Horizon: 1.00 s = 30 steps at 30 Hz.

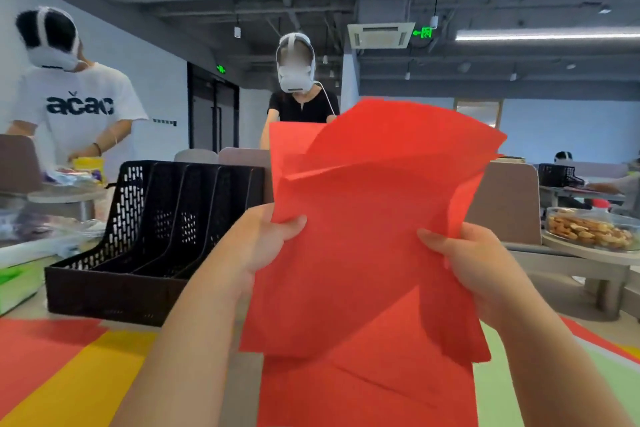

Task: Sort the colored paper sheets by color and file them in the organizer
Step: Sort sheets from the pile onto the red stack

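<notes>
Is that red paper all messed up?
Yes. The red sheets held up by the left hand and right hand are fanned out unevenly, and one near the top is creased and folded over.

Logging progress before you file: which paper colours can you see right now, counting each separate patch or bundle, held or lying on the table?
Red: 4 (held bundle, patches at)
Yellow: 2 ()
Green: 1 ()
Total: 7
Sheets per patch cannot be told.
</notes>
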Tool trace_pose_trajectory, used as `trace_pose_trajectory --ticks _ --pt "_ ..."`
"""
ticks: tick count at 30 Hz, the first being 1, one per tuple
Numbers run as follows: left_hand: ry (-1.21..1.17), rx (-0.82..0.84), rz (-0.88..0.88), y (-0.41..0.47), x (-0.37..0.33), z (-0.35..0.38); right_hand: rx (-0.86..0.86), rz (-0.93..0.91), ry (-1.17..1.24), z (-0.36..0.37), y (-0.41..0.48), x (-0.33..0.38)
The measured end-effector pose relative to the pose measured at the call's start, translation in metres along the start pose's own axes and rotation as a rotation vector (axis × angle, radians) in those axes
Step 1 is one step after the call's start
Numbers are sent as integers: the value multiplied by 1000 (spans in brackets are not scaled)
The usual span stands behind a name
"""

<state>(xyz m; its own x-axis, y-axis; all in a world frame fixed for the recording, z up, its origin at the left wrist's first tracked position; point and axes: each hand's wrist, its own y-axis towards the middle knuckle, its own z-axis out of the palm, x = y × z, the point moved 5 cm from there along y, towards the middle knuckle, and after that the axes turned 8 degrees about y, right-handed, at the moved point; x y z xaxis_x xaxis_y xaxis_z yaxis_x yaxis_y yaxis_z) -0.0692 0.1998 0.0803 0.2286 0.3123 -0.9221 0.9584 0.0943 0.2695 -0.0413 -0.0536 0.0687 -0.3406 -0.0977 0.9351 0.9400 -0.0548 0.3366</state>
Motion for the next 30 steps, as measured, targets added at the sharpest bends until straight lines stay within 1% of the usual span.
trace_pose_trajectory --ticks 2,4,7,10,12,16,22,30 --pt "113 -41 54 7 -3 2 -55 -74 -107 -3 5 3" --pt "190 -81 67 14 0 3 -69 -84 -153 -6 9 -3" --pt "246 -118 118 24 7 8 -70 -55 -223 -7 13 -16" --pt "256 -180 189 30 8 13 -106 -95 -260 -6 16 -18" --pt "202 -206 235 31 8 13 -120 -146 -240 -3 15 -15" --pt "46 -199 282 28 6 11 -78 -229 -109 7 12 -10" --pt "-91 -169 256 28 10 10 -31 -226 10 9 7 -6" --pt "-202 -144 248 25 9 17 5 -207 70 9 4 -6"
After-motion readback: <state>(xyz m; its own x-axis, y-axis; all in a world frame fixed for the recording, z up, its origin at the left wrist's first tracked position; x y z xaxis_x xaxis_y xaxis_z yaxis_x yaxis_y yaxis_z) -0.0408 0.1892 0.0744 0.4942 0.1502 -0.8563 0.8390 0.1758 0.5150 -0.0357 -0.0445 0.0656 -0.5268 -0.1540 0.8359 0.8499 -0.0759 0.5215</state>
